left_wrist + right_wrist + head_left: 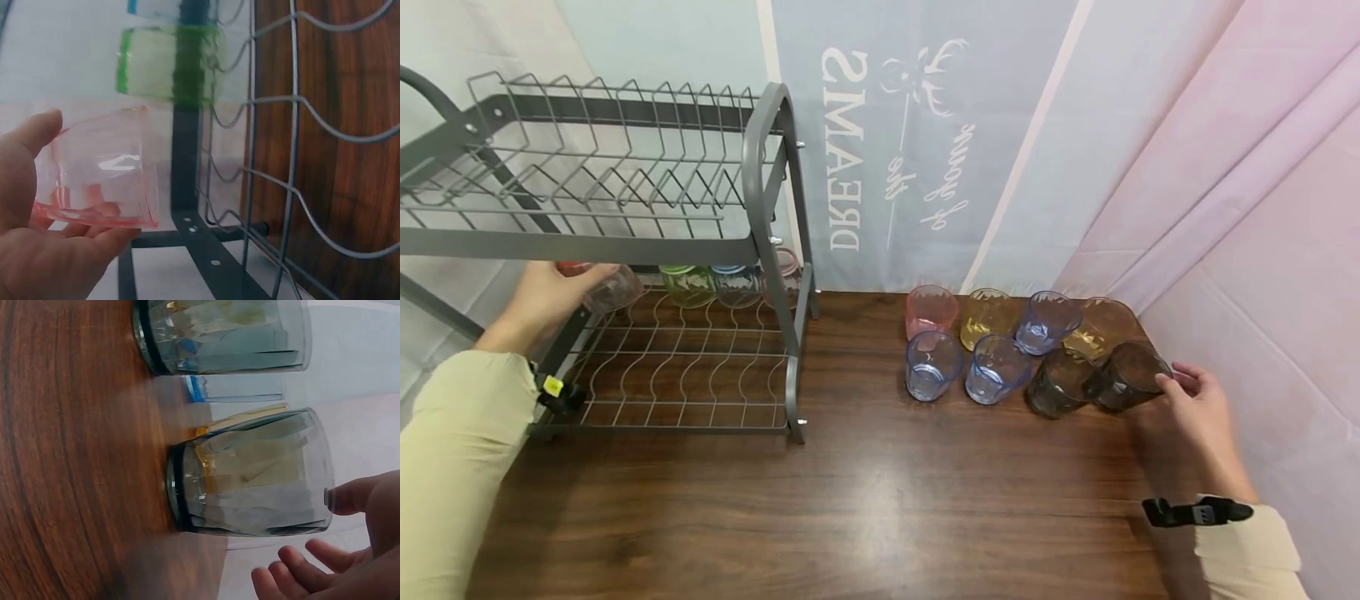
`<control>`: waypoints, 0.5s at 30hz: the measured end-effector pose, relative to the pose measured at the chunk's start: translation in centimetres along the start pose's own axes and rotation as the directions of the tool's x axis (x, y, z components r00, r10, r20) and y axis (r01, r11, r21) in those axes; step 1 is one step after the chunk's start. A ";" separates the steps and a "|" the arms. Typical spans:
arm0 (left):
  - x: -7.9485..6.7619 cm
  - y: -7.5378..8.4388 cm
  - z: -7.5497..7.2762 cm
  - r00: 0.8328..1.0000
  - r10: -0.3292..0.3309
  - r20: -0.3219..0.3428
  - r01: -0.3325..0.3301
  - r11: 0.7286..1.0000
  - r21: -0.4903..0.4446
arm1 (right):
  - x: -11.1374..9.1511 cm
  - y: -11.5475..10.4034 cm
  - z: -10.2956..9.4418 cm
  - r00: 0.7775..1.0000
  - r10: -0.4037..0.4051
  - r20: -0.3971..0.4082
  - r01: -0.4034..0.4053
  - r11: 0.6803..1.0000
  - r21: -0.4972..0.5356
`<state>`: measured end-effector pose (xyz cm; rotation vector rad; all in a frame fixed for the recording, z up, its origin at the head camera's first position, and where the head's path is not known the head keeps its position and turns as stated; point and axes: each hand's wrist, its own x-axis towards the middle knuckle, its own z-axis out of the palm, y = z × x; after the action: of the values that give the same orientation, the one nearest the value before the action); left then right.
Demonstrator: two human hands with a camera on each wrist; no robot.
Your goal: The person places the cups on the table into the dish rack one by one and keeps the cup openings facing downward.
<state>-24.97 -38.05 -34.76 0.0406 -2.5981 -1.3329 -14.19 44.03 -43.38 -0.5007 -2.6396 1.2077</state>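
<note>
In the head view my left hand (pixel 546 296) is at the left end of the dish rack's lower tier, gripping a pink glass (pixel 103 169). Its thumb lies on one side of the glass and its fingers on the other, and the glass is tilted over. Beside it on that tier stand a green glass (pixel 687 286), a blue glass (pixel 737 286) and another pink glass (pixel 786 279). At the right, my right hand (pixel 1204 408) has its thumb tip at the rim of a dark grey glass (pixel 262 481) standing on the table. The other fingers are apart from that glass.
The grey metal rack (pixel 681 250) has an upper wire tier over the left hand. Left of the dark glass are another dark grey glass (pixel 1058 385), blue glasses (pixel 997 372), yellow glasses (pixel 988 321) and a pink glass (pixel 931 312). Cloth (pixel 917 142) hangs behind the wooden table (pixel 865 500).
</note>
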 end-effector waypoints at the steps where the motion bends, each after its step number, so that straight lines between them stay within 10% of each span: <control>1: 0.2 -0.1 0.1 1.000 -0.003 -0.007 0.003 1.000 0.031 | 0.0 0.0 0.1 1.000 -0.007 0.015 0.006 1.000 0.001; 7: 1.5 -0.7 1.2 1.000 -0.024 0.003 0.023 0.986 0.167 | -0.1 0.0 0.7 0.997 -0.031 0.071 0.026 0.998 0.064; 15: 2.7 -1.5 2.8 0.992 0.123 -0.009 -0.120 0.982 0.147 | 0.3 -0.2 1.0 0.997 -0.017 0.078 0.010 0.996 0.088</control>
<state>-28.33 -36.99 -37.04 -0.0807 -2.6315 -1.0952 -14.82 43.31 -43.90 -0.4275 -2.6360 1.3582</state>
